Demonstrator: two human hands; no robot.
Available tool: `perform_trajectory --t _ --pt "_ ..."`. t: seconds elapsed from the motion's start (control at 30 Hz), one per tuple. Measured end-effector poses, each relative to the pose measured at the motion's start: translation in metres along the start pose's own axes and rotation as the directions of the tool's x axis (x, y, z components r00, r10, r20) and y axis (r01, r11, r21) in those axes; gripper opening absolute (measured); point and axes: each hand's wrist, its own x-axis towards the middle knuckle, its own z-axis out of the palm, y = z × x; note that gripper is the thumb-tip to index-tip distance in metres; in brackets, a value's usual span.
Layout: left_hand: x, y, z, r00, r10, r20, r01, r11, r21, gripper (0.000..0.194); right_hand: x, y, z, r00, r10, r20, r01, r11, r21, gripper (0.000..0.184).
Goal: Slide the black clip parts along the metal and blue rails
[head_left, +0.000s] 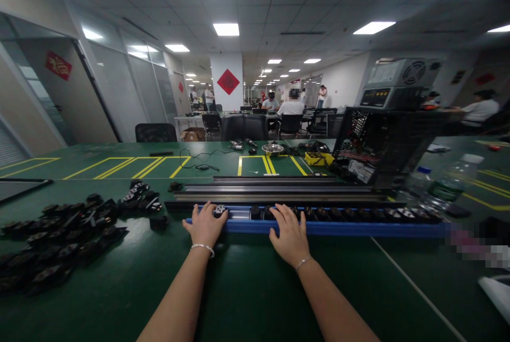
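A long blue rail (350, 229) lies across the green table (247, 289), with a row of small black parts (358, 214) seated in its channel. My left hand (204, 226) rests at the rail's left end, its fingers curled round one black part (219, 210) with a pale face. Palm down, my right hand (290, 233) lies on the rail a little to the right, fingers stretched over the black parts. Each wrist carries a thin bracelet.
A heap of loose black parts (64, 236) covers the table's left side. Grey metal rails (279, 190) lie just behind the blue one. A black computer case (382, 145) and plastic bottles (450, 185) stand at the right. Several people sit at desks far behind.
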Motion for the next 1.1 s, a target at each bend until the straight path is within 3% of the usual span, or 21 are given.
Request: perform_trajectory --t 0.4,0.57,0.77,0.9,1.1 --pt "-0.006 -0.002 -0.007 0.998 -0.037 -0.048 0.036 0.999 -0.026 0.039 0.002 0.004 -0.007 0.999 -0.024 0.024 0.023 0.999 0.027 0.047" --pt "0.0 -0.02 -0.012 0.992 -0.049 -0.12 0.048 0.999 -0.017 0.056 0.003 0.002 -0.008 1.0 -0.016 0.008 0.016 0.998 0.058 0.044" --pt "0.011 -0.044 -0.005 0.998 0.007 -0.059 -0.015 0.99 -0.141 0.051 0.004 0.002 -0.008 1.0 -0.005 -0.011 0.006 0.998 0.06 0.042" --pt "0.012 -0.045 -0.004 0.998 0.017 -0.057 -0.028 0.979 -0.203 0.043 0.004 0.004 -0.007 1.0 -0.009 -0.006 0.009 0.999 0.053 0.042" --pt "0.011 -0.041 -0.014 0.999 -0.048 -0.014 0.043 0.97 -0.241 0.044 0.004 0.004 -0.008 1.0 -0.007 0.007 0.006 0.999 0.042 0.042"
